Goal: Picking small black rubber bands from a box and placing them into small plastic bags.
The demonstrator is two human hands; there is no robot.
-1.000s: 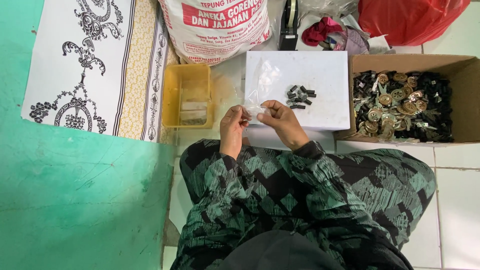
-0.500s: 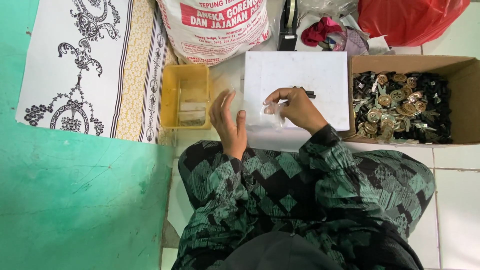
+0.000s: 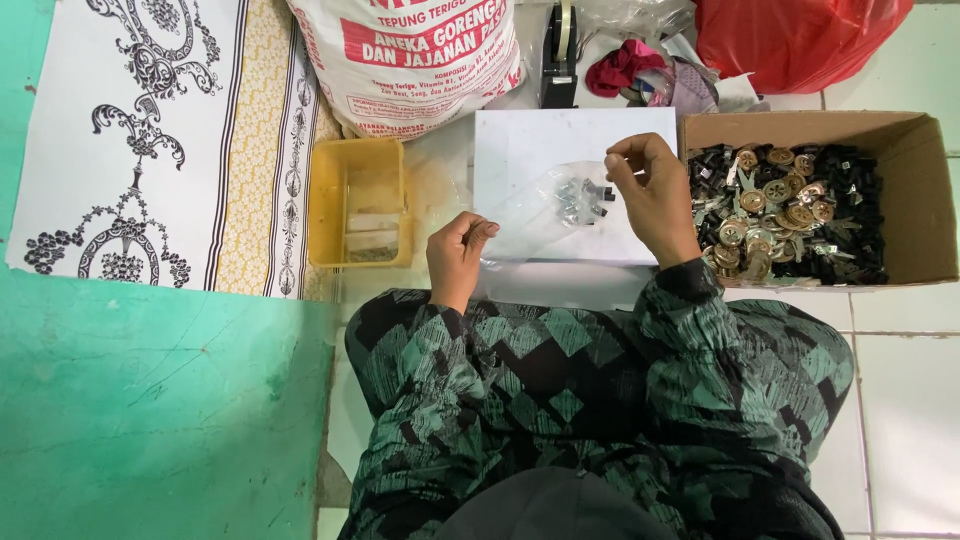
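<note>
Cardboard box: one, right of frame, heaped with small metal fittings, too many to count.
White board: one, centre.
Yellow tray: one, left of centre.
Clear plastic bag: one, over the board; thin, limp and slippery, a few small dark parts weigh it down; best held at its edges.
Right hand: pinching the bag's upper edge.
Left hand: pinching its lower left corner.

- A small clear plastic bag is stretched nearly flat between two pinched corners, held above a white board.
- Inside it, a loose cluster of small dark and silvery metal pieces is gathered toward the bag's right end.
</note>
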